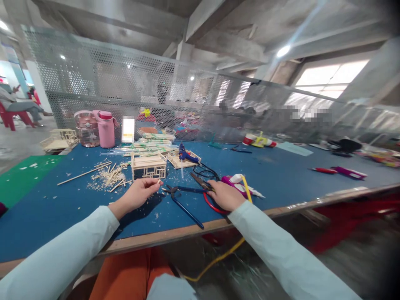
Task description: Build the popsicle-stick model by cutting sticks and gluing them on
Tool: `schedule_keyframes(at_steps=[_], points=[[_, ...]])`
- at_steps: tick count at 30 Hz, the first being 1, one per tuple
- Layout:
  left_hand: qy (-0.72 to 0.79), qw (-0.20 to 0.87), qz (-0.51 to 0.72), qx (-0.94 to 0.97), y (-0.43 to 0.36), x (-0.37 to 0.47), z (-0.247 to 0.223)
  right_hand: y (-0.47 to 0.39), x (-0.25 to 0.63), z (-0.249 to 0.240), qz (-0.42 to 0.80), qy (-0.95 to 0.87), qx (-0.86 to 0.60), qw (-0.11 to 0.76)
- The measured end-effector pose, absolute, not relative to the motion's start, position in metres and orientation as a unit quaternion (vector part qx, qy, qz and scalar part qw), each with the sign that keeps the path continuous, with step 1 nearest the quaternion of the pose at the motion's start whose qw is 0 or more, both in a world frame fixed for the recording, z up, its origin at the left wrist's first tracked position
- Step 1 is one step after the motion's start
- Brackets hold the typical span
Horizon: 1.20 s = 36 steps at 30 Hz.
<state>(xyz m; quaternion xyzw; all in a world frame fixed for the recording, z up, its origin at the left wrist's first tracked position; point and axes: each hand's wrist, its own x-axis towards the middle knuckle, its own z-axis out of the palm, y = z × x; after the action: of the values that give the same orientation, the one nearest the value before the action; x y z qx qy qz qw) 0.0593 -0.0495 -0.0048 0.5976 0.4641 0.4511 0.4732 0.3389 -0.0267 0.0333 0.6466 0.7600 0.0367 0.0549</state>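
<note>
My left hand [142, 193] pinches a short pale wooden stick [159, 182] between thumb and fingertips, above the blue tabletop. My right hand [227, 196] is closed at the pivot of a pair of scissors [200, 181], whose dark blades point up and left; the red handle loops [212, 204] show below the hand. Between my hands lie nippers [187, 212] with blue handles spread apart. A small stick-built frame [149, 166] stands just beyond my left hand. Behind it a blue glue gun [189, 156] rests on another stick-built piece [175, 161].
Wood scraps [111, 177] and a long stick [79, 173] lie at left. Bundled sticks [153, 143], a pink bottle [106, 131] and a clear jug [87, 131] stand before a mesh screen [125, 75]. A purple-and-white tool [233, 181] lies beside my right hand; a red pen [325, 170] lies farther right.
</note>
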Motion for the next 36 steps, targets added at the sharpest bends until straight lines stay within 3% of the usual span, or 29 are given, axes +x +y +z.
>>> schedule_keyframes(at_steps=[6, 15, 19, 22, 24, 29, 36], points=[[0.469, 0.458, 0.469, 0.592, -0.049, 0.06, -0.002, -0.026, 0.339, 0.037, -0.009, 0.747, 0.664, 0.035], [0.474, 0.461, 0.482, 0.576, -0.052, 0.061, 0.004, -0.053, 0.36, 0.075, 0.08, 0.71, 0.698, 0.052], [0.466, 0.456, 0.502, 0.568, -0.052, 0.06, 0.004, -0.064, 0.352, 0.077, 0.024, 0.737, 0.666, -0.113], [0.457, 0.456, 0.513, 0.566, -0.052, 0.059, 0.005, -0.071, 0.325, 0.066, -0.108, 0.777, 0.571, -0.243], [0.448, 0.458, 0.523, 0.563, -0.054, 0.058, 0.007, -0.074, 0.302, 0.057, -0.185, 0.794, 0.508, -0.276], [0.43, 0.448, 0.555, 0.555, -0.059, 0.057, 0.015, -0.07, 0.262, 0.043, -0.268, 0.851, 0.386, -0.237], [0.426, 0.448, 0.548, 0.563, -0.061, 0.057, 0.016, -0.064, 0.253, 0.04, -0.265, 0.873, 0.345, -0.222]])
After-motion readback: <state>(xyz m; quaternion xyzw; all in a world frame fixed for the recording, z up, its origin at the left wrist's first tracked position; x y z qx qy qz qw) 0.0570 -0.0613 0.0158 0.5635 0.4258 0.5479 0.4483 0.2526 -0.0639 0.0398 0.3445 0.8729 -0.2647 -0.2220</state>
